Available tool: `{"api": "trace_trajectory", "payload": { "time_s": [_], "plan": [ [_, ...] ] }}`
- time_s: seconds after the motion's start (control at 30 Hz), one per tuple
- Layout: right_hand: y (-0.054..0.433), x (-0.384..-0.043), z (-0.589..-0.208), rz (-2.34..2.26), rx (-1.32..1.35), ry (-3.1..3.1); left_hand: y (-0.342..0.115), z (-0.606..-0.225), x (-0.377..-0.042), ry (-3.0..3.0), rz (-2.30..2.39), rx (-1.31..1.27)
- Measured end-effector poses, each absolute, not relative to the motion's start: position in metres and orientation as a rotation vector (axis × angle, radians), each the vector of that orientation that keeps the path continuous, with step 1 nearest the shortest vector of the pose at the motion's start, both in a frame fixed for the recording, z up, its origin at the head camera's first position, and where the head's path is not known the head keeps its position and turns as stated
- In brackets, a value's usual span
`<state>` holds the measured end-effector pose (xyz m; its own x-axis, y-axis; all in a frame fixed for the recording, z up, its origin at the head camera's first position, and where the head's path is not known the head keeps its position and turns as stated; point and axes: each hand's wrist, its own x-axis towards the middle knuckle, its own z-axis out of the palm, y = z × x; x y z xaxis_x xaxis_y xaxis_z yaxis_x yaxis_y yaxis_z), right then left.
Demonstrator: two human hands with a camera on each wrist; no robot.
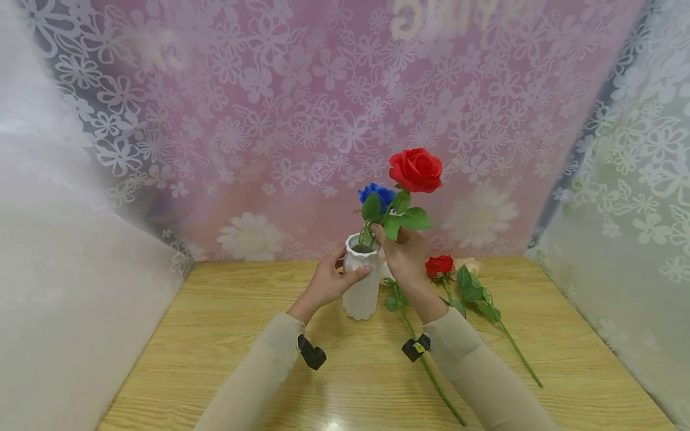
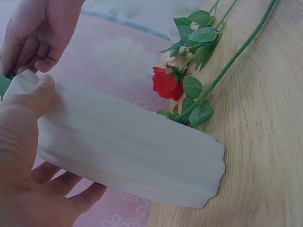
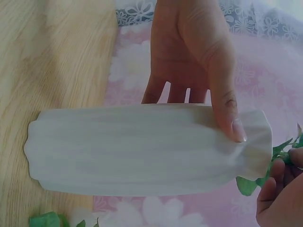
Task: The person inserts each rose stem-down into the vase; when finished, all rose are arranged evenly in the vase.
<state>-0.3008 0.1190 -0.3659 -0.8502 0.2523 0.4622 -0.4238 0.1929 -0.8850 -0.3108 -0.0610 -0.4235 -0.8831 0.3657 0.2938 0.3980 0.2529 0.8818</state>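
Note:
A white fluted vase (image 1: pixel 360 293) stands upright on the table, its scalloped base down on the wood. My left hand (image 1: pixel 326 281) grips it near the top, thumb across the front and fingers behind, as the right wrist view shows of the same hand (image 3: pixel 194 52). A blue rose (image 1: pixel 376 196) stands in the vase's mouth, partly behind green leaves. Just over the rim, my right hand (image 1: pixel 406 256) pinches the leafy stem of a large red rose (image 1: pixel 416 170), whose bloom rises above the blue one. The stem's lower end is hidden by fingers and leaves.
Right of the vase, a smaller red rose (image 1: pixel 439 265), a pale cream rose (image 1: pixel 468 264) and a white flower (image 1: pixel 386 273) lie on the wooden table (image 1: pixel 237 335). Their green stems run toward the front, one under my right forearm. Patterned curtains (image 1: pixel 302 120) enclose the back and sides.

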Motion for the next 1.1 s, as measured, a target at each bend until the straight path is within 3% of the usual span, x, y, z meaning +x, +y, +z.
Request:
{"api": "trace_trajectory", "payload": {
  "time_s": [1.1],
  "plan": [
    [0.119,-0.298,-0.372,1.376,0.349,-2.258,-0.062,-0.427,-0.313,-2.465,-1.668,-0.767]
  ]
}}
